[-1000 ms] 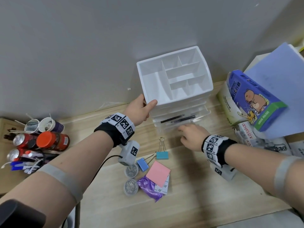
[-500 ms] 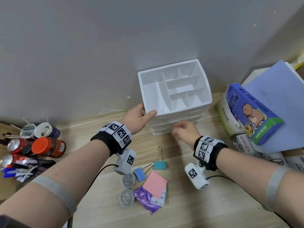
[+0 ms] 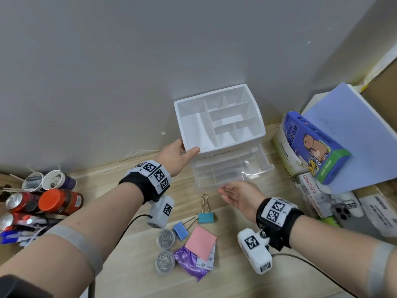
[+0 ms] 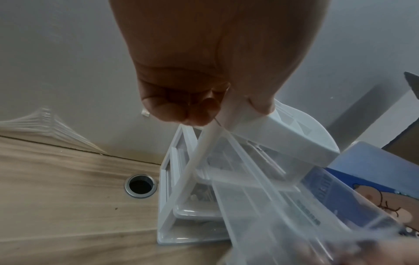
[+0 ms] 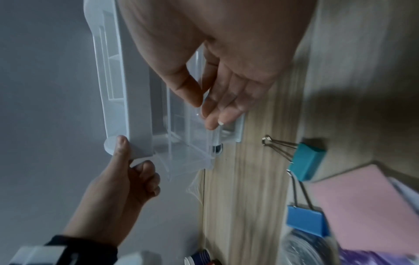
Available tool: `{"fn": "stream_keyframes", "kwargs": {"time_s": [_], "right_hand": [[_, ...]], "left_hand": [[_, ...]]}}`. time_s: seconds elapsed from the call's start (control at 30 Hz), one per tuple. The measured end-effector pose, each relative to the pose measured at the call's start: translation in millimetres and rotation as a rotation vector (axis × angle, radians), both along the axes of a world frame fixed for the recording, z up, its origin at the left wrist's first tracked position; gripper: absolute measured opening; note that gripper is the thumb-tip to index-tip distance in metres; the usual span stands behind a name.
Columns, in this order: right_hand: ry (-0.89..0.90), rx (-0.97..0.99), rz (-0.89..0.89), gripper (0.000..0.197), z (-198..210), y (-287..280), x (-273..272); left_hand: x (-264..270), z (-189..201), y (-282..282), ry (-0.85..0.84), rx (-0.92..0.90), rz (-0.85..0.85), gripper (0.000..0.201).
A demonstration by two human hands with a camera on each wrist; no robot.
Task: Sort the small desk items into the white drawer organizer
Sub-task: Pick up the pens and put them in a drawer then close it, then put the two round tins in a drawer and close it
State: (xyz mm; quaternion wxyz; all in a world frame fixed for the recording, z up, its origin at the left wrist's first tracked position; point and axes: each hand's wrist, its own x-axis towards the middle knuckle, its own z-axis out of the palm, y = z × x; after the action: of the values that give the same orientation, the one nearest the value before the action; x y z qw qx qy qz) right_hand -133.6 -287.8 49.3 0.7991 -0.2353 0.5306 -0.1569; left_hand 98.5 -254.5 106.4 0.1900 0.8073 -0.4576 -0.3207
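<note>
I see the white drawer organizer (image 3: 219,119) standing against the grey wall (image 3: 107,61) on the wooden bench (image 3: 225,276). My left hand (image 3: 178,155) grips its front left corner, thumb on the rim. My right hand (image 3: 238,194), fingers straight, touches the front of a clear drawer (image 3: 232,171) that is pulled out. Pulled further, it could slip free and tip. Just before the organizer lie two binder clips (image 3: 205,217), a pink notepad (image 3: 200,241) and two tubs of pins (image 3: 165,239).
</note>
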Motion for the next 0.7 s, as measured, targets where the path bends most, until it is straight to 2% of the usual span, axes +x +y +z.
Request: {"fn": "stream_keyframes", "kwargs": {"time_s": [0.2, 0.27, 0.33, 0.43, 0.5, 0.57, 0.63, 0.7], "right_hand": [[-0.003, 0.008, -0.02, 0.014, -6, 22, -16], [-0.006, -0.002, -0.043, 0.016, -6, 23, -16], [0.028, -0.014, 0.01, 0.016, -6, 29, -17], [0.201, -0.12, 0.376, 0.014, -9, 50, -13], [0.334, -0.473, 0.776, 0.022, -15, 65, 0], [0.359, -0.909, 1.2, 0.037, -19, 79, 22], [0.281, -1.198, 1.485, 0.058, -26, 94, 54], [0.201, -1.363, 1.683, 0.075, -34, 112, 87]], "left_hand": [[-5, 7, 1, -0.057, 0.039, 0.0, 0.063], [-7, 10, 6, -0.051, 0.063, 0.018, 0.068], [-8, 12, 18, -0.035, 0.109, 0.046, 0.069], [-2, 2, 56, 0.018, 0.227, 0.082, 0.061], [10, -19, 93, 0.004, 0.417, 0.038, 0.057], [15, -41, 133, 0.024, 0.622, -0.019, 0.059], [12, -59, 169, 0.043, 0.769, -0.09, 0.068], [3, -73, 195, 0.029, 0.827, -0.195, 0.073]]}}
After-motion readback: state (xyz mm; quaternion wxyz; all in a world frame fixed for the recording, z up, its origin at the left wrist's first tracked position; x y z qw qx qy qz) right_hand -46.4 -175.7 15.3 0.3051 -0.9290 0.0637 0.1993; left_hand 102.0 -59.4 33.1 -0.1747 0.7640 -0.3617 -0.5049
